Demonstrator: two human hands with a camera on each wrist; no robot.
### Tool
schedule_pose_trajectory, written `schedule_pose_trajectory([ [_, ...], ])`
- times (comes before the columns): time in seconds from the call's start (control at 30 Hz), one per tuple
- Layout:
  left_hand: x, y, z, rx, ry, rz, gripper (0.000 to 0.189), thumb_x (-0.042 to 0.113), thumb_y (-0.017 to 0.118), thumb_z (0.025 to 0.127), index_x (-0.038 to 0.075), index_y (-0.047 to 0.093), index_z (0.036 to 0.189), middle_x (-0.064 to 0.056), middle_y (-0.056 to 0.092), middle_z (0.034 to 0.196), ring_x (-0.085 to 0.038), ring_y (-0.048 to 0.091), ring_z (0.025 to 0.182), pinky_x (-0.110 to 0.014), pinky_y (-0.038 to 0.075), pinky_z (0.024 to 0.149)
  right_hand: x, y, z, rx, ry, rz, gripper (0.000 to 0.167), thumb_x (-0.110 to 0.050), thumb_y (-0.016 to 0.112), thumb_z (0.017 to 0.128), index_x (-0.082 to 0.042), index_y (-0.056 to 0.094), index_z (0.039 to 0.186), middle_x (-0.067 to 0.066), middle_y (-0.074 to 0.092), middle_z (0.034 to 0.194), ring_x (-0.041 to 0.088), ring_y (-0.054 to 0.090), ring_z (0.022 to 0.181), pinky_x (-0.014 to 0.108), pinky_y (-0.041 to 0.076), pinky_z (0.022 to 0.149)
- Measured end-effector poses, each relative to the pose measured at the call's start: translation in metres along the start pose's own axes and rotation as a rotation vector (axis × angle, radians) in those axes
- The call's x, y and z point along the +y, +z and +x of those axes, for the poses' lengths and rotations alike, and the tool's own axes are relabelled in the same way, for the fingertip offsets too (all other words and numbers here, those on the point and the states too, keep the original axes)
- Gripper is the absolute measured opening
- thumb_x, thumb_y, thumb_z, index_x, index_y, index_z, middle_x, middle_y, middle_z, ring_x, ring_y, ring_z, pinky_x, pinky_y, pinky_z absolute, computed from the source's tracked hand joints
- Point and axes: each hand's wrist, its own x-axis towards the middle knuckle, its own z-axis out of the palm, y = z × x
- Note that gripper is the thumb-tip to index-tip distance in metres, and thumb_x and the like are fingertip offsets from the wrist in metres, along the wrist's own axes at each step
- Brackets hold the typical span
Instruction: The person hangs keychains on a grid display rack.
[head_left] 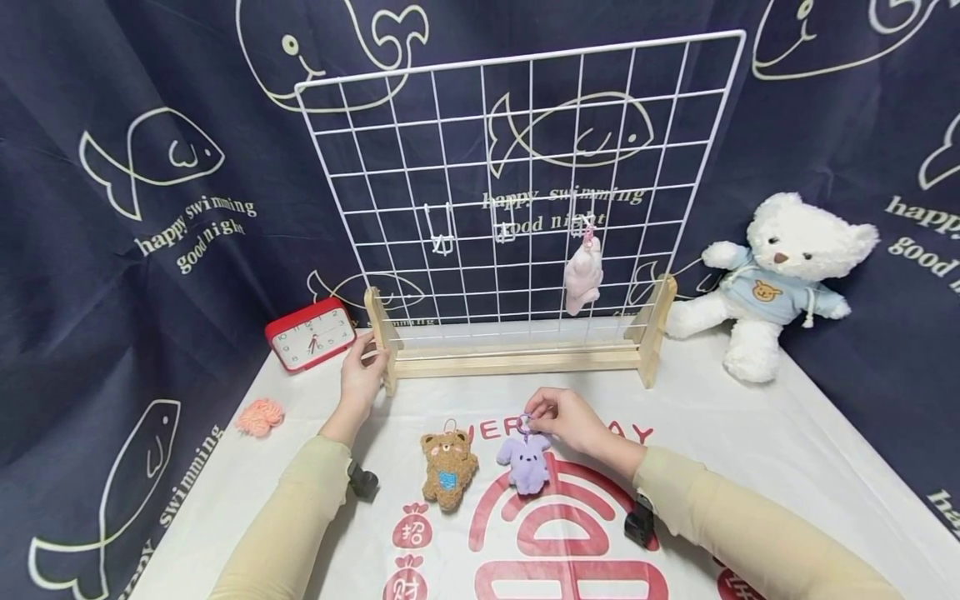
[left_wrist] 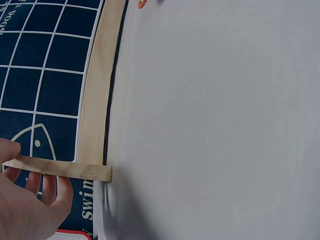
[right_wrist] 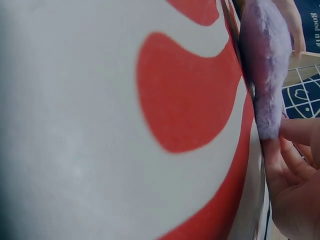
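Note:
My left hand [head_left: 363, 373] grips the left wooden foot [left_wrist: 65, 168] of a white wire grid rack [head_left: 517, 200], thumb on one side and fingers on the other. My right hand [head_left: 566, 421] pinches the ring at the top of a purple plush keychain [head_left: 527, 467], which is at the table surface. In the right wrist view the purple plush [right_wrist: 267, 55] lies just beyond the fingertips. To its left lies a brown bear keychain [head_left: 448, 468] with a blue patch and its ring upward. A pale pink plush keychain [head_left: 583, 279] hangs from the rack's right hook.
Two other white hooks, a left hook [head_left: 442, 242] and a middle hook [head_left: 504, 232], sit on the grid. A red clock [head_left: 312, 335] stands beside my left hand, with a peach-coloured bundle [head_left: 260, 417] nearby. At the right sits a white teddy bear [head_left: 772, 283].

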Motion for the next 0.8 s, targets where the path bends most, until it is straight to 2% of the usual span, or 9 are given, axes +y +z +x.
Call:
schedule_pose_trajectory([
  [0.33,-0.001,0.000,0.001,-0.001,-0.003,0.013,0.049,0.007,0.060,0.099,0.006,0.051,0.147,-0.024,0.055,0.135,-0.041,0.055,0.124,-0.049,0.050,0.105,-0.007,-0.001,0.000,0.043,0.000,0.174,0.013,0.008,0.074,0.086,0.007,0.068,0.098,0.018,0.072,0.084,0.032,0.071,0.073,0.028,0.060,0.059],
  [0.6,-0.002,-0.001,0.001,0.003,0.010,0.004,0.049,0.005,0.061,0.098,0.005,0.052,0.146,-0.024,0.057,0.134,-0.041,0.057,0.123,-0.049,0.051,0.105,-0.015,-0.002,0.000,0.084,-0.012,0.170,0.014,0.004,0.077,0.086,0.003,0.072,0.099,0.013,0.074,0.086,0.021,0.071,0.071,0.019,0.054,0.062],
  [0.8,-0.001,-0.001,0.001,0.006,0.012,-0.005,0.049,0.005,0.061,0.098,0.005,0.052,0.146,-0.025,0.057,0.133,-0.042,0.056,0.123,-0.050,0.051,0.104,-0.024,-0.004,0.001,0.108,-0.015,0.158,0.015,0.009,0.075,0.086,0.010,0.070,0.100,0.020,0.073,0.090,0.021,0.071,0.074,0.019,0.056,0.064],
])
